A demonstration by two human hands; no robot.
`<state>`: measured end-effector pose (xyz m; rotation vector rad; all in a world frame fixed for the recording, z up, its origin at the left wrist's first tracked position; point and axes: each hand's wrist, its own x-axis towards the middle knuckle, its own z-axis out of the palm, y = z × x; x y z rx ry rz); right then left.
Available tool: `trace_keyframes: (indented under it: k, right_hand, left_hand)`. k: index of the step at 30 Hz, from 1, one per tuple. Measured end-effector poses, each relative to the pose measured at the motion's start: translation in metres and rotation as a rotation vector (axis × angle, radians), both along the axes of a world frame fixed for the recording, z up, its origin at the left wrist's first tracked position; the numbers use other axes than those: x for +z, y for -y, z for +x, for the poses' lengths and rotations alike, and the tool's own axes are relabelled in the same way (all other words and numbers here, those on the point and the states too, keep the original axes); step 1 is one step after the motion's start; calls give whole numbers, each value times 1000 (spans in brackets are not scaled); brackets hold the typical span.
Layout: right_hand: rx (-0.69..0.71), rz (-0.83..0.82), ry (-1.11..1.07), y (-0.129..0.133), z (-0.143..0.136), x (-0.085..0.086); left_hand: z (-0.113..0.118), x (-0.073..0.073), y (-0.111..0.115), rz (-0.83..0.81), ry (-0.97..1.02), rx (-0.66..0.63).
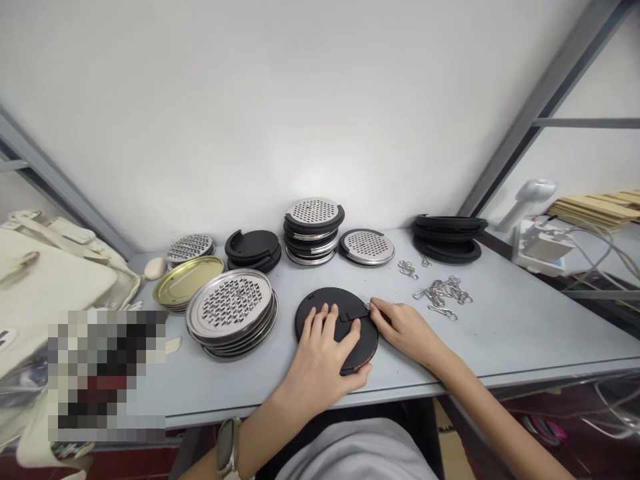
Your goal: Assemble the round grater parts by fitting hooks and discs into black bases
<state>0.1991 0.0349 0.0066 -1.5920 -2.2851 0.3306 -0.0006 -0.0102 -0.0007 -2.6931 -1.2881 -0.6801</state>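
A round black disc lies on the grey table in front of me. My left hand rests on it with its fingers spread, the thumb at the disc's near right edge. At the disc's right edge, my right hand pinches a small metal hook beside a black strap that lies across the disc. Most of that hook is hidden by the fingertips. Several loose metal hooks are scattered right of my right hand, with a smaller group behind.
Stacked grater discs stand left, beside gold lids. Along the back are a tall stack, black holders, a single grater and black rings. A scanner stands right; a pale bag lies left.
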Motion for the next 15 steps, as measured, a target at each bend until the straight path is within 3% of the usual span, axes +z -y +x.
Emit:
trace_keyframes:
  k: [15]
  right_hand:
    - [10, 31, -10, 0, 1, -2]
  left_hand:
    - [0, -1, 1, -19, -3, 4]
